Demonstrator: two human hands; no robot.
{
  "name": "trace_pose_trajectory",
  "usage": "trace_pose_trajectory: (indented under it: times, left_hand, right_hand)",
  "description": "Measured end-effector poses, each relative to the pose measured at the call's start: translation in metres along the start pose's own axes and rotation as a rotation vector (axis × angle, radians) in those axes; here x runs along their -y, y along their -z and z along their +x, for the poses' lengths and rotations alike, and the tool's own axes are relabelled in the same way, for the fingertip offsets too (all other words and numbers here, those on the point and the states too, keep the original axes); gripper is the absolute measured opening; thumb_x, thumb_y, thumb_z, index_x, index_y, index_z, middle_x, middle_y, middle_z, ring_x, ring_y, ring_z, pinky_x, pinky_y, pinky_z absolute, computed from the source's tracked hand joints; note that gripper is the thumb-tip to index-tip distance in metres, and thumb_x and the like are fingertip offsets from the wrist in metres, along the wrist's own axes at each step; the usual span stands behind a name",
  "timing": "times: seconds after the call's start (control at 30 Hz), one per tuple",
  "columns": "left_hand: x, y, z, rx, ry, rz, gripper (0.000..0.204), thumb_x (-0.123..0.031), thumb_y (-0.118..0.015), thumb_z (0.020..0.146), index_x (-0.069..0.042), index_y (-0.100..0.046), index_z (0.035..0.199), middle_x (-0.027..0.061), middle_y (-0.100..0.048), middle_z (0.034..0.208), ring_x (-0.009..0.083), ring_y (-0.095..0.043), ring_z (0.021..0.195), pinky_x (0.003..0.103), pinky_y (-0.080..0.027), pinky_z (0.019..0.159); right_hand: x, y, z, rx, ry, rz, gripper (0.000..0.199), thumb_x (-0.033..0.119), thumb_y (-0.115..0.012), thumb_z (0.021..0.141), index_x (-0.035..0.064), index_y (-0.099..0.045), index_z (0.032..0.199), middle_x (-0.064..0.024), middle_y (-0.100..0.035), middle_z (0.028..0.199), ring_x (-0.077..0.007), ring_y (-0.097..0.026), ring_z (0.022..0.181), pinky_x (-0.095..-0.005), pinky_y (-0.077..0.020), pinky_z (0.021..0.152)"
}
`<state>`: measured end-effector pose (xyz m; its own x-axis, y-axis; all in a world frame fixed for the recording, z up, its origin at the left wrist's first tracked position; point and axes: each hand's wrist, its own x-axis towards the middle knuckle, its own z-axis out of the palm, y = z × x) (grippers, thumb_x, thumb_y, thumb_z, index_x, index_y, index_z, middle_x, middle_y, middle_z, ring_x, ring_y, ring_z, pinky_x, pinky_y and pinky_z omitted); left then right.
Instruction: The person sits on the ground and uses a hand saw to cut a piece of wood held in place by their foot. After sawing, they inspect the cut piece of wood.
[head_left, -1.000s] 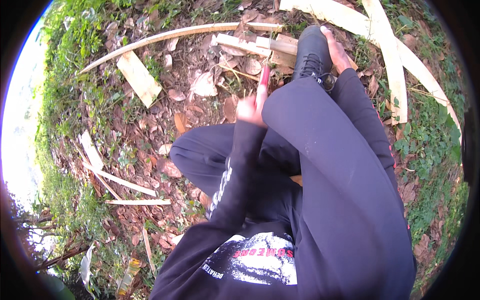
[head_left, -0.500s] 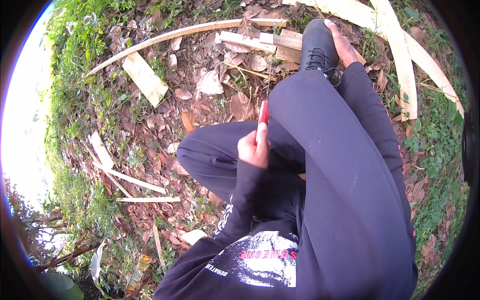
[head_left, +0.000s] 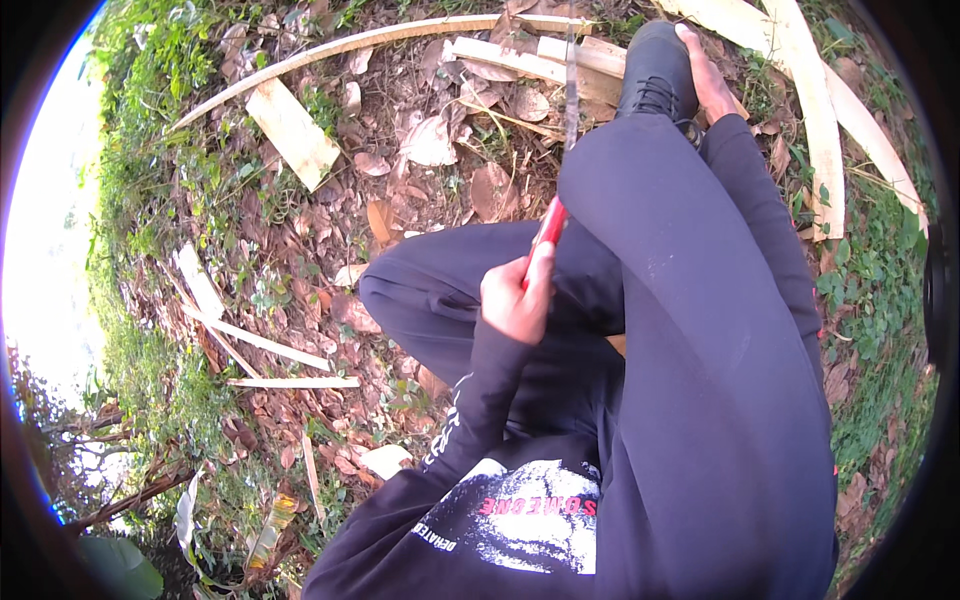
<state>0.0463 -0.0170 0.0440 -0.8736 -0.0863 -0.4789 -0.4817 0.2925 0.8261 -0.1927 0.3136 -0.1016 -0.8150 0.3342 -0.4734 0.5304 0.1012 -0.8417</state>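
Observation:
My left hand (head_left: 516,300) is closed round the red handle (head_left: 548,232) of a long-bladed tool. Its narrow metal blade (head_left: 571,95) points away from me, past my raised right knee, and shows almost edge-on. Whether it is a saw or a knife I cannot tell. At the far end of the blade lie pale wood strips (head_left: 590,57), partly under my black shoe (head_left: 657,70). My right hand (head_left: 708,82) reaches down along the outer side of that shoe, close to the wood. Most of its fingers are hidden, so its grip does not show.
A long curved wood strip (head_left: 370,50) lies at the far left, with a short flat board (head_left: 294,135) below it. Several thin slats (head_left: 265,345) are scattered to the left. Long pale strips (head_left: 812,120) lie at the far right. Dry leaves and green plants cover the ground.
The red handle has tilted to the right, and the blade now shows more clearly above my knee. My left hand has shifted slightly right. My right hand keeps its place by the shoe.

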Motion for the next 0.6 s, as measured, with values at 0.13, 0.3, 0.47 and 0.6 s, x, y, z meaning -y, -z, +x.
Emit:
trace_pose_trajectory:
  times: [0.13,0.3,0.47,0.6]
  left_hand:
    - [0.012,-0.011,0.015,-0.071,-0.031,0.063,0.048,-0.032,-0.057,0.098,0.004,-0.059,0.067,0.0134,-0.049,0.05,0.0176,-0.046,0.045,0.036,-0.04,0.05]
    - [0.015,0.035,0.013,0.033,0.086,-0.033,0.053,-0.037,-0.056,0.099,0.001,-0.059,0.063,0.0011,-0.048,0.05,0.0085,-0.043,0.047,0.029,-0.037,0.048]
    - [-0.012,0.004,0.066,0.016,-0.175,0.119,0.057,-0.038,-0.055,0.098,0.004,-0.058,0.06,0.0095,-0.048,0.046,0.0167,-0.049,0.044,0.034,-0.039,0.048]
    - [-0.032,-0.022,0.124,-0.058,-0.181,0.087,0.055,-0.037,-0.053,0.098,0.004,-0.062,0.063,0.0148,-0.053,0.048,0.0238,-0.054,0.044,0.04,-0.041,0.049]
  right_hand:
    - [-0.004,0.003,0.002,-0.021,0.08,0.064,0.1,0.075,-0.054,0.077,-0.0066,-0.053,0.134,-0.024,-0.052,0.138,-0.0289,-0.048,0.129,-0.0334,-0.0324,0.109]
    - [0.007,-0.007,-0.008,-0.022,0.15,0.082,0.099,0.073,-0.055,0.078,-0.0066,-0.051,0.136,-0.0236,-0.05,0.14,-0.0285,-0.046,0.131,-0.0328,-0.0302,0.111]
    - [-0.019,0.008,0.018,-0.04,0.087,-0.013,0.105,0.076,-0.056,0.077,-0.01,-0.048,0.136,-0.0265,-0.047,0.142,-0.0305,-0.045,0.132,-0.0338,-0.0297,0.111]
    - [0.01,-0.004,-0.004,0.041,0.004,0.003,0.106,0.078,-0.056,0.076,-0.0101,-0.048,0.136,-0.0263,-0.045,0.143,-0.0306,-0.043,0.133,-0.0348,-0.0287,0.112]
